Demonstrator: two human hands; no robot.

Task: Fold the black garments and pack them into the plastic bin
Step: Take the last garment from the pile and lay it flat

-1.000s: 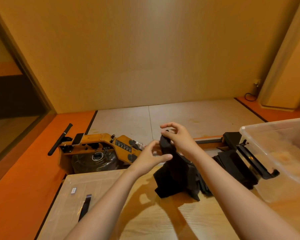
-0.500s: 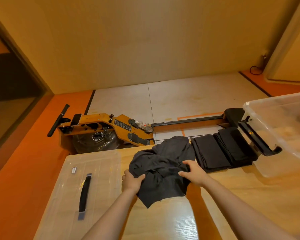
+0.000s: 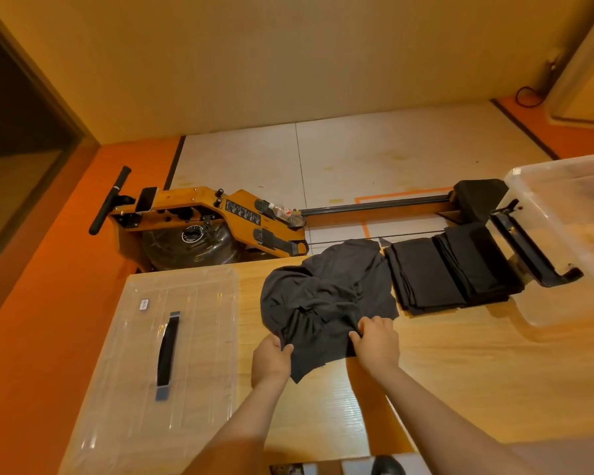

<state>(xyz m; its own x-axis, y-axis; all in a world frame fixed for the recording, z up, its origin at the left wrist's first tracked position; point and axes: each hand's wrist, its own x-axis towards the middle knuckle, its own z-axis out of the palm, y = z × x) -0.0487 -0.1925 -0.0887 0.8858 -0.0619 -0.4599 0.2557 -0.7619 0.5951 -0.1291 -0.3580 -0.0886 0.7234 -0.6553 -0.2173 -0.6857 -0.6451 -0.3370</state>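
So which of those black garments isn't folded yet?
The crumpled garment that the left hand and right hand grip at its near edge. The others lie in a flat folded stack to its right, beside the plastic bin.

The crumpled garment [image 3: 326,289] was charcoal black, and the folded stack [image 3: 450,269] black too. The table [image 3: 494,371] showed pale wood grain. The lid [image 3: 124,389] was clear with a black handle [image 3: 167,347] — the bin [image 3: 570,207] clear, the floor [image 3: 240,159] off-white, bordered orange.

Lid [image 3: 158,354] left, garment [image 3: 326,296] centre, bin [image 3: 570,241] right.
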